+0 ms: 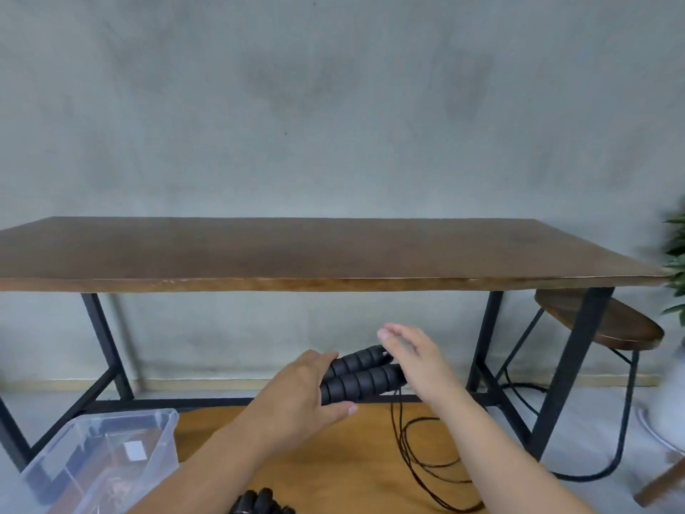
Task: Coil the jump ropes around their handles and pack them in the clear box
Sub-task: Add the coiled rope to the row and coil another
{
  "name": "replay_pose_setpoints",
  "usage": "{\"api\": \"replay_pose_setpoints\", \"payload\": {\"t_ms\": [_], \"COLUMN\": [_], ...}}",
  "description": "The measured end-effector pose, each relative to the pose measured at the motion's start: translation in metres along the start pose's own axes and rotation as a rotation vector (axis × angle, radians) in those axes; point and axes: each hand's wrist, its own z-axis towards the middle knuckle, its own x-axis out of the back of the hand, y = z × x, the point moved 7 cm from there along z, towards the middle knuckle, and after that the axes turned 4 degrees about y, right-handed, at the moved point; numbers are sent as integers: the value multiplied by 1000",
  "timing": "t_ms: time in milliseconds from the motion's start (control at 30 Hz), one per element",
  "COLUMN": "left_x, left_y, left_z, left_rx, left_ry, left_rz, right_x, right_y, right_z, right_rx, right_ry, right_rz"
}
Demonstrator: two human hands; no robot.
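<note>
Step in hand: winding the cord of one jump rope round its paired handles (357, 372); judged as just starting, since no turns of cord show on the grips.
Left hand (300, 391): fingers and thumb curled round the near ends of both black foam handles, holding them side by side in the air.
Right hand (415, 359): fingers straight and loose, holding nothing, hovering at the far ends of the handles where the cord leaves them.
Cord (419, 458): thin and dark, hanging from the far ends of the handles and lying in loose loops on the wooden surface (333, 458) below and right of the handles.
Procedure: keep the two handles pressed parallel; take up the cord close to the handles with the right hand; lay each turn snug beside the previous one; keep light tension so the loops do not tangle.
Risk: slack loops may snag each other when pulled.
Clear box (100, 458): below and left of the handles, open; contents unclear.
Second rope (259, 500): black grips at the bottom edge, below the handles; coiling state cannot be told.
Counter (296, 250): long brown top on black legs, beyond the handles.
Room: grey wall behind the counter; stool (608, 320) and plant (676, 261) right of it.
</note>
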Motion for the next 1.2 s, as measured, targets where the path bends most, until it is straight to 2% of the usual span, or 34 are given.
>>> {"api": "replay_pose_setpoints", "payload": {"t_ms": [100, 200, 300, 433, 533, 633, 800, 967, 1100, 1200], "left_x": [8, 11, 2, -7, -9, -8, -24, -36, -49, -57], "left_y": [11, 10, 4, 5, 1, -10, -15, -22, -22, -21], "left_z": [8, 18, 22, 25, 28, 31, 36, 43, 50, 55], "left_rx": [-12, 45, 139, 186, 230, 325, 413, 527, 552, 547], "left_ry": [37, 38, -30, -35, 4, 65, 98, 147, 92, 36], "left_rz": [-55, -117, -166, -228, -325, -524, -717, -999, -1105, -1124], "right_x": [-6, -2, 1, 6, 13, 15, -4, -26, -52, -64], "right_y": [-1, 4, 8, 10, 22, 40, 46, 46, 37, 33], "right_z": [11, 22, 30, 42, 47, 44, 27, 9, -7, -11], "right_rx": [-27, -3, 19, 26, -87, -188, -319, -447, -615, -681], "right_ry": [-133, -104, -58, -86, -73, -40, -92, -139, -276, -338], "right_rz": [169, 130, 88, 65, 256, 439, 743, 828, 918, 887]}}
